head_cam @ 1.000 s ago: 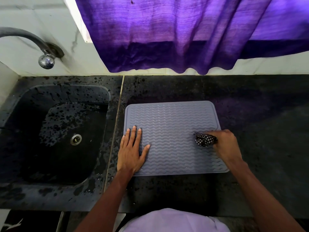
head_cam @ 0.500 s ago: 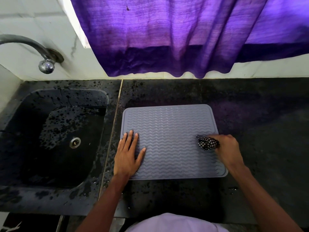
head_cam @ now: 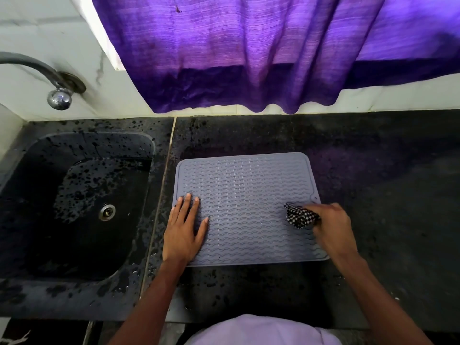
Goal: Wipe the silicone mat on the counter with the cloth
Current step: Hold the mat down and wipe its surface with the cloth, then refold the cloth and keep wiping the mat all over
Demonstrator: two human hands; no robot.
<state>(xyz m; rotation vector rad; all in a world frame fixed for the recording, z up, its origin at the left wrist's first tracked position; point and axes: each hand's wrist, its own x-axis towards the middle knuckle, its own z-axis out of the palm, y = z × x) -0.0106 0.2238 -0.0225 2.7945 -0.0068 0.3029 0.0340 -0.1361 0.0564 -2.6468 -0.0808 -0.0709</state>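
- On a dark, speckled bench (head_cam: 385,195), a grey silicone mat (head_cam: 249,207) lies flat under both hands.
- The right hand (head_cam: 331,225) closes its grip on a bunched checked cloth (head_cam: 300,216), which lies against the mat near its right edge.
- Left of that grip, the left hand (head_cam: 183,232) rests flat on the mat, fingers straight.
- Further left sits a black sink (head_cam: 74,195).

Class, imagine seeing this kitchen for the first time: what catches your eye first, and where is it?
The purple curtain hanging across the back wall dominates. Below it, a grey mat lies on the dark counter, with the left hand flat on its left edge and the right hand gripping a checked cloth at its right edge.
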